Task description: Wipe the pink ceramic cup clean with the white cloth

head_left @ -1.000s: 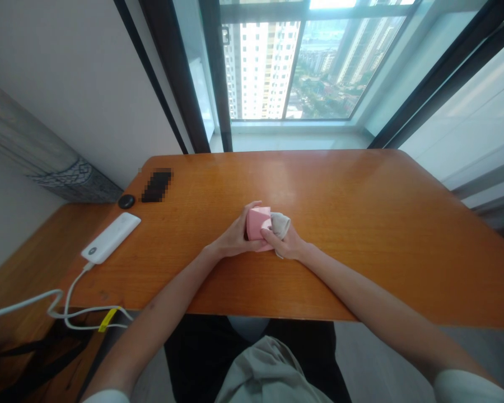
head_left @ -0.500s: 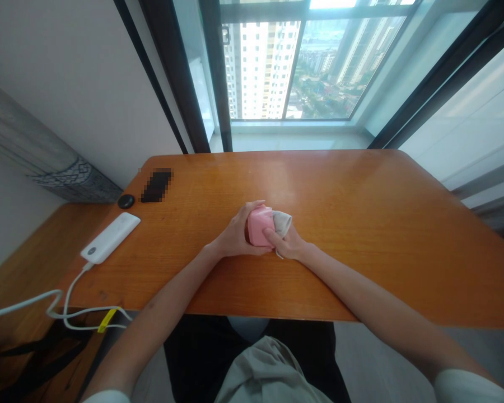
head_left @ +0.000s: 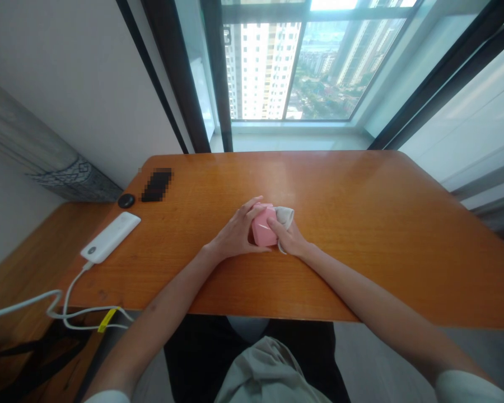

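Between my two hands, above the middle of the table's near half, is a small pink box-like case (head_left: 263,228) with rounded corners. My left hand (head_left: 239,230) curves around its left side, fingers over the top and thumb along the bottom. My right hand (head_left: 292,236) grips a light grey cloth (head_left: 284,216) against the case's right side, its thumb resting on the pink front. A loose edge of the cloth hangs below the right thumb. The right fingers are mostly hidden behind the case and cloth.
On the left of the brown wooden table (head_left: 361,235) lie a white power bank (head_left: 111,238) with a white cable (head_left: 69,291), a round black object (head_left: 126,201) and a blurred-out dark item (head_left: 157,186). A window (head_left: 294,67) stands beyond the far edge.
The pink case and cloth have shifted slightly right and tilted. My left fingers have lifted and moved over the case's upper edge; my right thumb has slid up a little.
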Tool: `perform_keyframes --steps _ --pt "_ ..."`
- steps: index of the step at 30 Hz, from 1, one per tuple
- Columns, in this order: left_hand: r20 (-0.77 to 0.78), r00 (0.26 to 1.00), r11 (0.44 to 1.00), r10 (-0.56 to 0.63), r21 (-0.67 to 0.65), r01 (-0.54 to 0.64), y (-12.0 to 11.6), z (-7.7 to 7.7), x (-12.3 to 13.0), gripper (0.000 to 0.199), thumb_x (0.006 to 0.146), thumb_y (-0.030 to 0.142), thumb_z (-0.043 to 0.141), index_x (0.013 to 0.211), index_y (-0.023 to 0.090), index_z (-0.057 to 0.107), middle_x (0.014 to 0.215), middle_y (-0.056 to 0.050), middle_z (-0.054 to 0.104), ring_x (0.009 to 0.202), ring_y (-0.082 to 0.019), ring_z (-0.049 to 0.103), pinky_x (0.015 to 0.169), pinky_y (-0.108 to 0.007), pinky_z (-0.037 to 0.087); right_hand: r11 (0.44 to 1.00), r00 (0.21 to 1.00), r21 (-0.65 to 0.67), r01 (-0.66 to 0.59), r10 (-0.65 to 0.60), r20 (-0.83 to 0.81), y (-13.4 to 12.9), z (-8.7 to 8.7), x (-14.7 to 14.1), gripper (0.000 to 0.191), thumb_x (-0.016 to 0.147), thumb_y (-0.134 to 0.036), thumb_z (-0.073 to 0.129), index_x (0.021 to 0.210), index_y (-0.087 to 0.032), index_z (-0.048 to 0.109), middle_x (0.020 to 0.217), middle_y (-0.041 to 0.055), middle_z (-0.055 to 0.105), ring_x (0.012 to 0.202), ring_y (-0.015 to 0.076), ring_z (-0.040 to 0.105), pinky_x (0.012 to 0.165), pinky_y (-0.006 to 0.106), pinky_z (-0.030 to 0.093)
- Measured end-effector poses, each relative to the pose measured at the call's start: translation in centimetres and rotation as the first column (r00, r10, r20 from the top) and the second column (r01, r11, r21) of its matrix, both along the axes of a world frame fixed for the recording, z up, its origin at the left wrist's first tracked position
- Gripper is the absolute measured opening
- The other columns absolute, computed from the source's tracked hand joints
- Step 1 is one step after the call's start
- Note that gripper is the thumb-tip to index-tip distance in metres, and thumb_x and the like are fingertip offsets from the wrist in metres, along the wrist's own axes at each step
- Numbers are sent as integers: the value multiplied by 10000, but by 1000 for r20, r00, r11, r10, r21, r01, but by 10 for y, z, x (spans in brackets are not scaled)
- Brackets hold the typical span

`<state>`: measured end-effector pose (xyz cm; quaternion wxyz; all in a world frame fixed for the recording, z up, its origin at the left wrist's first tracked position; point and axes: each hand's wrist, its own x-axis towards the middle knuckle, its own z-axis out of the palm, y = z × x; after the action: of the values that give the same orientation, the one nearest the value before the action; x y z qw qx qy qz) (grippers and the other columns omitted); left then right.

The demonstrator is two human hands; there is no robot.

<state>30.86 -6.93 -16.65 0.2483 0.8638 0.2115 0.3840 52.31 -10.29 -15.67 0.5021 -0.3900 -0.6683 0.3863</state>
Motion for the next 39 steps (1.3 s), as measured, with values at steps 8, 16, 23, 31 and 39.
perform_keyframes --steps 8,16,23,31,39 --pt "96 995 897 -38 -435 77 -4 1 2 984 807 547 950 1588 278 416 1501 -151 604 1283 -346 692 1099 -544 612 978 972 196 -74 27 234 -3 6 2 504 1013 -688 620 767 -250 574 676 -1 584 629 177 514 635 351 444" --pt "59 997 982 -51 -180 61 2 -9 -3 1424 618 600 1071 1737 351 226 1810 -212 278 1665 -489 363 1352 -716 349 997 993 45 -60 55 108 -3 1 1 520 1054 -706 562 824 -241 596 660 -11 566 603 168 506 583 328 426" --pt "58 998 990 23 -143 -14 -3 1 3 1201 690 515 1042 1656 314 356 1617 -174 512 1502 -412 565 1285 -655 473 994 995 109 -4 -7 98 1 2 1 539 1057 -740 512 1000 -225 664 850 47 695 764 222 630 724 378 543" --pt "133 987 847 -89 -511 145 -3 -3 1 1082 776 493 993 1649 288 387 1633 -183 554 1418 -396 660 1156 -570 596 953 948 291 -87 -11 319 -1 2 6 374 968 -563 684 782 -249 602 696 13 613 632 184 521 647 358 454" --pt "10 1000 995 -26 -95 27 4 -6 -4 1416 663 592 1054 1764 376 190 1818 -198 286 1706 -481 302 1383 -728 313 1000 1000 -3 5 -5 -24 3 -1 2 507 1041 -712 581 990 -218 683 846 39 677 754 213 610 715 360 540"
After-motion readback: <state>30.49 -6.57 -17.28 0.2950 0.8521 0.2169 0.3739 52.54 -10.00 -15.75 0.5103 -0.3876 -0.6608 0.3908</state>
